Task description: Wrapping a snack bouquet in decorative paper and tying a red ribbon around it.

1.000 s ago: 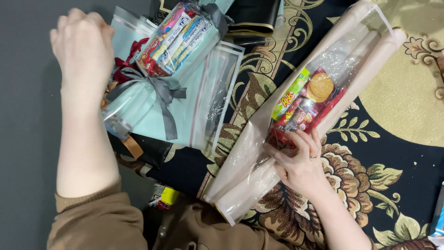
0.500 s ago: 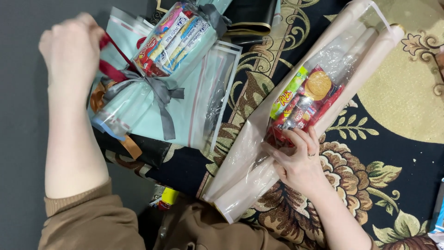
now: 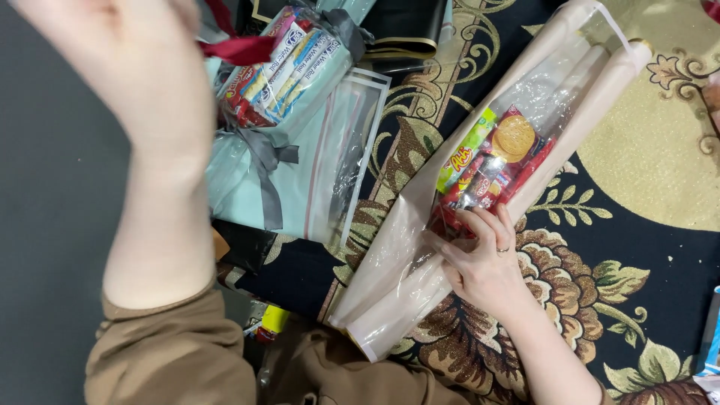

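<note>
My left hand (image 3: 135,67) is raised at the upper left, blurred, and grips a red ribbon (image 3: 240,49) that trails to the right. Under the ribbon lies a pale teal wrapped bundle of snack packs (image 3: 289,67), tied with a grey ribbon bow (image 3: 262,157). My right hand (image 3: 487,262), with a ring on it, presses its fingers on a long beige and clear wrap bag (image 3: 577,112). Its fingertips sit at the bottom of the snacks (image 3: 495,161) inside, which include a round biscuit pack and red and green packets.
Everything lies on a black cloth with a gold and brown floral pattern (image 3: 637,270). A clear sheet with a teal border (image 3: 337,157) lies beside the teal bundle. A black box with gold trim (image 3: 405,26) is at the top. A yellow packet (image 3: 274,319) lies near my sleeve.
My left hand has risen toward the camera and pulled the red ribbon up off the teal bundle. My right hand has stayed on the beige bag.
</note>
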